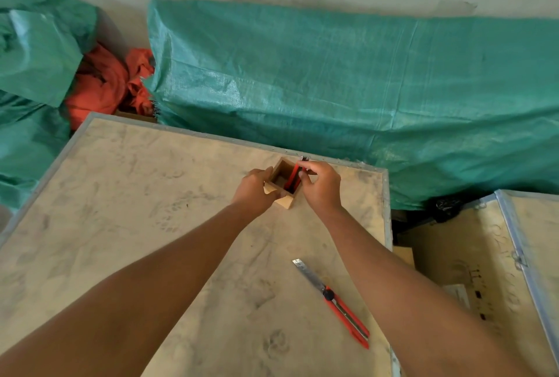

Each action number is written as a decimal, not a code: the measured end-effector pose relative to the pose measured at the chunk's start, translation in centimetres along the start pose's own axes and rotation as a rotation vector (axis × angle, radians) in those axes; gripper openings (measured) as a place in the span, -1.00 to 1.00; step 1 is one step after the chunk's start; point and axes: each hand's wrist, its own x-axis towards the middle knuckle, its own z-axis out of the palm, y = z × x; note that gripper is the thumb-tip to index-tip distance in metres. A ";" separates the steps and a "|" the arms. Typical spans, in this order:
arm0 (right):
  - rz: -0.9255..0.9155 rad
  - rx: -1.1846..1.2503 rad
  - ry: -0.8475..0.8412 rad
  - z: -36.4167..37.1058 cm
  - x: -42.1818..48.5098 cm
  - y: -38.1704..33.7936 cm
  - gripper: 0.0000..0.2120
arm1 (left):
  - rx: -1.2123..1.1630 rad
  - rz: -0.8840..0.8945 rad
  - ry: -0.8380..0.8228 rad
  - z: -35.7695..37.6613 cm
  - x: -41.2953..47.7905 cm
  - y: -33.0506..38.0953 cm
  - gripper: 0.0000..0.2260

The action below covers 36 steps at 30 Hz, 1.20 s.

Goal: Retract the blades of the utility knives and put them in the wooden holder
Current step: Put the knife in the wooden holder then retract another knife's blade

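Leftmost, crumpled green woven tarpaulin (36,52) and an orange cloth bundle (106,80) lie beyond the far left corner of the dusty plywood crate top (121,195). Left hand (253,192) curls around the near left side of the small square wooden holder (282,184), steadying it near the crate top's far edge. Right hand (320,184) pinches the top of a red utility knife (292,177) between thumb and fingertips; knife stands tilted inside the holder, upper end poking above the rim. Judgement: insertion nearly complete; best to keep the holder braced, lower the knife until it bottoms out, release gently so nothing tips. Second red utility knife (335,301) lies flat near the crate top's right edge, long silver blade fully extended, so it needs retracting by the slider before pickup by the handle. Right of it, a neighbouring crate (490,270) carries faint dark markings, unreadable. No brand legible anywhere.
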 end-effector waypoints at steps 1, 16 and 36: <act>-0.003 0.004 0.006 -0.2 -0.3 -0.1 -0.74 | 0.001 -0.003 0.004 -0.1 -0.2 0.0 -0.36; 0.169 0.232 -0.310 3.7 -13.3 -6.4 -0.75 | -0.152 -0.189 0.106 -6.0 -14.8 -9.1 -0.54; 0.289 -0.012 -0.633 18.2 -24.0 -14.7 -0.66 | 0.098 -0.366 0.066 -8.1 -28.8 -25.7 -0.63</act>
